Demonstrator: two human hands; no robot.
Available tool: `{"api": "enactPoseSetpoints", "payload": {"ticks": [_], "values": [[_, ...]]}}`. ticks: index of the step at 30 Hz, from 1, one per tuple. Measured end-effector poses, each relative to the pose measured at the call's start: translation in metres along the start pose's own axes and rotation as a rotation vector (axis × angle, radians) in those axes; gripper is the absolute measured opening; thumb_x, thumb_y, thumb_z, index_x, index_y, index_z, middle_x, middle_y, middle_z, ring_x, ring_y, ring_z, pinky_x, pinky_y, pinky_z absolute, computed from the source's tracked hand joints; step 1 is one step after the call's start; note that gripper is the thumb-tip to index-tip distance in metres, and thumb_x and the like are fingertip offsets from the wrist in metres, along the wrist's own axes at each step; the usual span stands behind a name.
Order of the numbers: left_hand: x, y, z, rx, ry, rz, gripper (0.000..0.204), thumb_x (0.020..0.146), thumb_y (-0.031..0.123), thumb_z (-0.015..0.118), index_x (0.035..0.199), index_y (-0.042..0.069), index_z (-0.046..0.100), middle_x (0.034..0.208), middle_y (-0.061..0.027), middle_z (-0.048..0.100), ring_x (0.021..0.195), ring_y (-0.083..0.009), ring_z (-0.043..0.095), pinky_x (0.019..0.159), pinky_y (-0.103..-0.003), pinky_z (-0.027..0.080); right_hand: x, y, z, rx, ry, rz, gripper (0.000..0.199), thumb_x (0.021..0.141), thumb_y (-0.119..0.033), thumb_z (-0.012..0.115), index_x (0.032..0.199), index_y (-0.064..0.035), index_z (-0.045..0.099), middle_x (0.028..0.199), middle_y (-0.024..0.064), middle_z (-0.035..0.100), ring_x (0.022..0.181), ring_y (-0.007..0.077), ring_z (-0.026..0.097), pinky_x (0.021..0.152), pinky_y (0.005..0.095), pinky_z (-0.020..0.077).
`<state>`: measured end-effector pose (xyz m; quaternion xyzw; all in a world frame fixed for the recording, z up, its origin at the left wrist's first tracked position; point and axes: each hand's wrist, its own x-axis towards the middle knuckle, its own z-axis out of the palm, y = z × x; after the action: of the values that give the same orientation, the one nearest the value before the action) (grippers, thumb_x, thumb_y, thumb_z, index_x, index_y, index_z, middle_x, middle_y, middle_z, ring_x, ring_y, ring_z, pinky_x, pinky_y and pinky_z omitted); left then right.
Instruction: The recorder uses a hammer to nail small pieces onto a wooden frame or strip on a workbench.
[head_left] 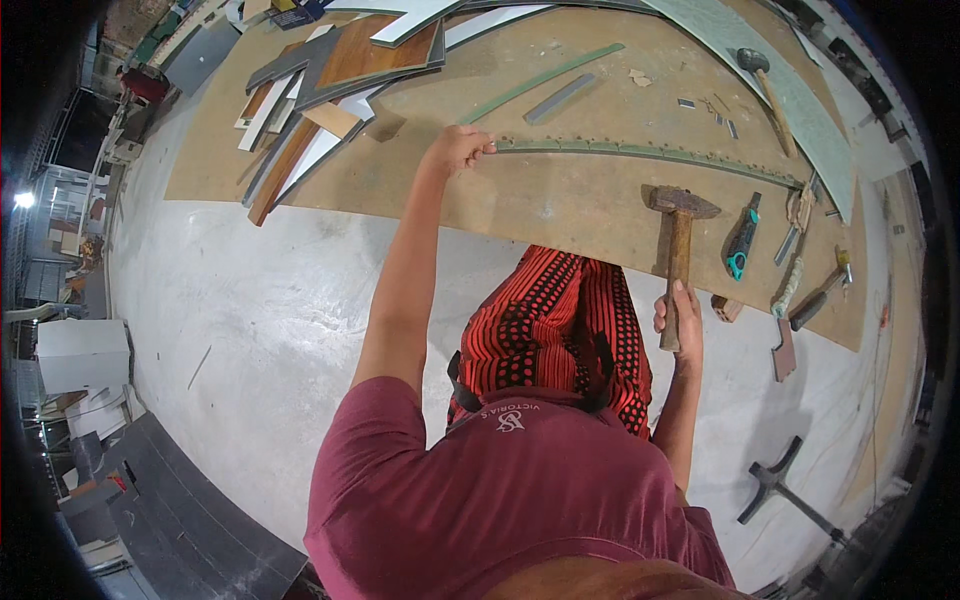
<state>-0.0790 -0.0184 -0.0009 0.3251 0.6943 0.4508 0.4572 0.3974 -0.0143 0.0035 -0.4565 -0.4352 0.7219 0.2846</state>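
My right hand (pixel 685 320) is wrapped round the lower wooden handle of a hammer (pixel 681 240) at the table's near edge. The hammer's rusty head points away from me. At the left end of a long, thin green strip (pixel 640 151), my left hand (pixel 458 151) is closed with its fingertips pinched on that end. Small bits, perhaps nails, stick up along the strip, too small to make out well. Beyond it lie another green strip (pixel 545 82) and a short grey strip (pixel 558 98).
Stacked plank offcuts (pixel 365 60) cover the table's far left. To the right lie a rubber mallet (pixel 770 95), a teal utility knife (pixel 743 237), a dark-handled tool (pixel 815 300) and a pale green sheet (pixel 800 120). A black metal stand (pixel 775 480) rests on the floor.
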Motion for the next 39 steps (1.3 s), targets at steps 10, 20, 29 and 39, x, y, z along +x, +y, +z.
{"api": "enactPoseSetpoints", "payload": {"ticks": [10,20,29,39], "values": [[-0.014,-0.009,0.006,-0.336,-0.086,0.052,0.027,0.086,0.016,0.064,0.106,-0.003,0.06,0.093,-0.0069,0.067,0.065,-0.0062,0.049,0.051,-0.02,0.035,0.001,0.004,-0.001,0.013,0.004,-0.015,0.028,0.096,-0.039,0.05,0.094,-0.0111,0.045,0.061,0.0021,0.048,0.043,0.01,0.044,0.038,0.0233,0.0363],[-0.036,-0.003,0.017,-0.219,0.069,0.249,0.035,0.086,0.02,0.063,0.113,0.0,0.056,0.097,-0.0044,0.066,0.077,-0.0073,0.051,0.068,-0.021,0.04,0.001,0.004,-0.003,0.015,-0.004,0.0,0.029,0.095,-0.038,0.052,0.095,-0.0112,0.042,0.062,0.0029,0.049,0.043,0.0108,0.045,0.039,0.0229,0.038],[-0.016,-0.033,0.011,0.071,0.438,0.449,0.028,0.081,0.026,0.069,0.086,-0.001,0.07,0.075,-0.0039,0.065,0.071,-0.0108,0.057,0.066,-0.027,0.044,0.002,0.003,-0.001,0.018,-0.03,-0.007,0.029,0.095,-0.037,0.052,0.094,-0.0106,0.042,0.062,0.0029,0.048,0.044,0.0103,0.045,0.04,0.0227,0.0377],[-0.01,-0.029,0.027,0.202,0.484,0.532,0.031,0.081,0.026,0.068,0.089,-0.005,0.069,0.075,-0.0127,0.067,0.071,-0.015,0.061,0.067,-0.029,0.047,0.001,0.001,-0.001,0.017,0.001,0.004,0.032,0.094,-0.04,0.053,0.096,-0.0106,0.043,0.062,0.003,0.048,0.043,0.0104,0.045,0.04,0.0228,0.0378]]}}
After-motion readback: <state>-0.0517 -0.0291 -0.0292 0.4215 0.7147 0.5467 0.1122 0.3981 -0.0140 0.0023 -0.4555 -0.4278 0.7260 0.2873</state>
